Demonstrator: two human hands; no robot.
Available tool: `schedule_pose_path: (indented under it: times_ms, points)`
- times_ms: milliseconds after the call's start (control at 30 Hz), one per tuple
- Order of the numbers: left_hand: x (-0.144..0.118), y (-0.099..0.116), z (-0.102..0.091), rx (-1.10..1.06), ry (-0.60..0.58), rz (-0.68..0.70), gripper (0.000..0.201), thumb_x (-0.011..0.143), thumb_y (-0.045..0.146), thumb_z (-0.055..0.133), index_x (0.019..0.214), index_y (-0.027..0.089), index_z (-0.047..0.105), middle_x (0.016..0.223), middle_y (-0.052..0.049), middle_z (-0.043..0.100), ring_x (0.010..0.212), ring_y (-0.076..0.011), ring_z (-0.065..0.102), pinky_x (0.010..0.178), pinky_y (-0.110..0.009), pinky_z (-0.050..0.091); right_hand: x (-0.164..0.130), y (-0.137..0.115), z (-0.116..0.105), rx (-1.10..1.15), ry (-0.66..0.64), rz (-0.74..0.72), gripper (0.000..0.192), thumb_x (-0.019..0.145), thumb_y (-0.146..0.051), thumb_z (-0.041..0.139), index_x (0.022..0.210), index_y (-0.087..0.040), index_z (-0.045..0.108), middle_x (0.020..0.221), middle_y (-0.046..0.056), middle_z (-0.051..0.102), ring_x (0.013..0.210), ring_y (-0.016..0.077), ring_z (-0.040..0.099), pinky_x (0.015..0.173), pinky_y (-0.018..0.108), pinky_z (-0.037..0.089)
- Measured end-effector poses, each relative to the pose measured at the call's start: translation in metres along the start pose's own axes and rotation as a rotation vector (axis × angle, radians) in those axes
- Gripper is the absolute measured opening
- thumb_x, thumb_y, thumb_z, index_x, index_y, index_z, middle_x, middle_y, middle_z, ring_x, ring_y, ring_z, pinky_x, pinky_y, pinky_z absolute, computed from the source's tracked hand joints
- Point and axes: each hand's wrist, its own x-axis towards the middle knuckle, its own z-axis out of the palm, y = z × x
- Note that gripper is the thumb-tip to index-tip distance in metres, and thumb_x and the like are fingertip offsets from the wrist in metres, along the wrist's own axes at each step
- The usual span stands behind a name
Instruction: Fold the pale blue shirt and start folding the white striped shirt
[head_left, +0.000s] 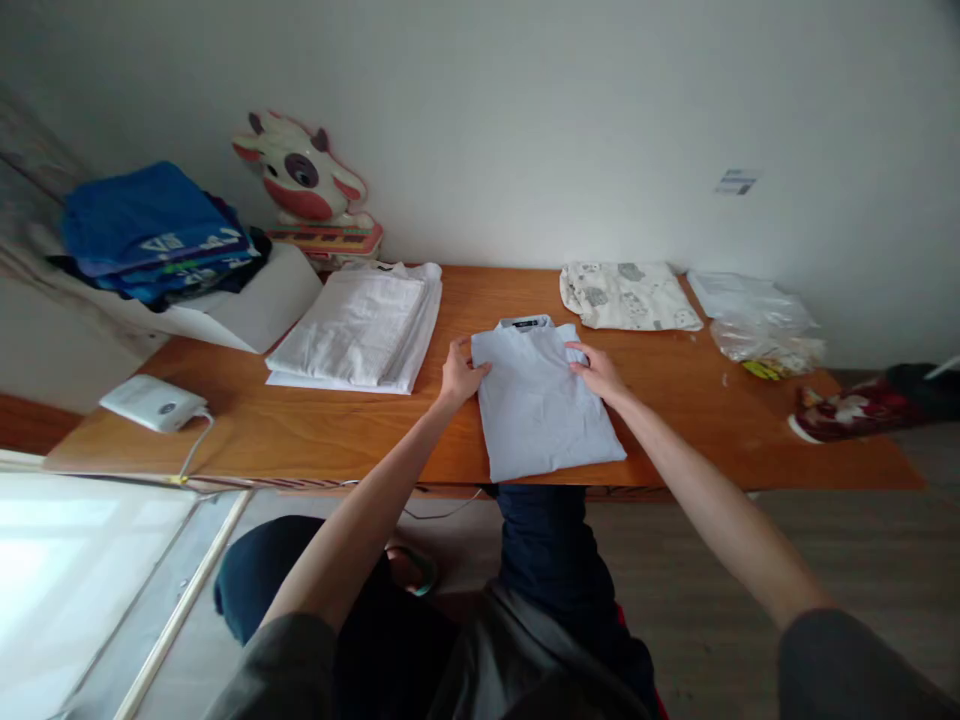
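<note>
A folded light grey-blue shirt (544, 405) lies flat at the front edge of the wooden table, its collar and dark label facing the wall. On its left edge near the shoulder, my left hand (460, 374) is closed, thumb on top of the cloth. My right hand (596, 372) grips the opposite edge at about the same height, also with the thumb over the fabric. Some fingertips of both hands are hidden at the shirt's edges. Left of the shirt sits a stack of folded white clothes (360, 325).
Blue and dark clothes (161, 235) are piled on a white box (277, 300). Behind stands a cow-shaped toy keyboard (307, 180). A white device (154, 402) with a cable lies front left. Patterned folded cloth (626, 295), clear plastic bags (765, 325) and a dark red item (847, 408) are to the right.
</note>
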Motion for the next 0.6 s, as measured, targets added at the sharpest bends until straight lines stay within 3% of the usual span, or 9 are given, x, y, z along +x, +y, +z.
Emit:
schedule_pose_path:
  times_ms: [67,133,200,300,433,533,600]
  points:
    - [-0.005,0.001,0.003,-0.023,0.053,0.011,0.079,0.077,0.019,0.089,0.146,0.024,0.05,0.12,-0.01,0.077,0.119,-0.0323,0.075,0.109,-0.055,0.057,-0.003,-0.005,0.0,-0.032,0.044,-0.039,0.059,0.087,-0.026,0.068,0.146,-0.024,0.068,0.137,0.01,0.074,0.132,0.035,0.067,0.12,0.059,0.048]
    - [-0.018,0.0,0.003,-0.133,0.063,0.013,0.075,0.083,0.024,0.084,0.148,0.025,0.048,0.126,-0.012,0.075,0.122,-0.0312,0.073,0.109,-0.054,0.057,-0.016,-0.013,0.0,-0.081,0.071,-0.14,0.061,0.09,-0.031,0.069,0.151,-0.027,0.064,0.16,0.01,0.058,0.153,0.0345,0.05,0.13,0.059,0.038]
    - [-0.036,-0.002,0.0,-0.249,0.015,0.029,0.074,0.083,0.028,0.083,0.147,0.025,0.047,0.134,-0.013,0.071,0.126,-0.0305,0.071,0.108,-0.053,0.058,-0.036,-0.022,0.001,-0.151,0.039,-0.253,0.062,0.095,-0.039,0.07,0.155,-0.029,0.059,0.176,0.008,0.039,0.164,0.0331,0.033,0.135,0.056,0.031]
    - [-0.058,-0.006,-0.007,-0.331,-0.105,0.047,0.073,0.078,0.027,0.085,0.143,0.025,0.052,0.137,-0.013,0.07,0.126,-0.0297,0.07,0.106,-0.05,0.059,-0.069,-0.03,0.006,-0.251,-0.056,-0.314,0.057,0.1,-0.044,0.066,0.156,-0.032,0.06,0.182,0.002,0.022,0.168,0.0352,0.023,0.138,0.056,0.025]
    - [-0.056,0.001,-0.014,-0.31,-0.174,-0.006,0.054,0.076,0.025,0.083,0.128,0.023,0.067,0.117,-0.008,0.076,0.107,-0.0246,0.074,0.1,-0.043,0.061,-0.083,-0.026,0.014,-0.216,-0.111,-0.271,0.05,0.099,-0.041,0.067,0.149,-0.037,0.066,0.18,-0.002,0.029,0.167,0.0376,0.026,0.139,0.06,0.022]
    - [-0.036,0.011,-0.011,-0.289,-0.18,-0.046,0.043,0.078,0.024,0.081,0.121,0.022,0.076,0.098,-0.004,0.076,0.095,-0.0228,0.074,0.096,-0.04,0.061,-0.065,-0.022,0.01,-0.078,-0.096,-0.273,0.051,0.094,-0.038,0.075,0.144,-0.037,0.068,0.176,0.0,0.036,0.166,0.0363,0.029,0.138,0.059,0.025]
    - [-0.021,0.017,-0.006,-0.302,-0.187,-0.06,0.041,0.08,0.024,0.08,0.121,0.022,0.078,0.098,-0.004,0.077,0.095,-0.0224,0.074,0.097,-0.04,0.061,-0.042,-0.021,0.005,-0.002,-0.005,-0.247,0.05,0.09,-0.038,0.08,0.139,-0.034,0.07,0.174,0.004,0.04,0.165,0.036,0.032,0.137,0.058,0.026]
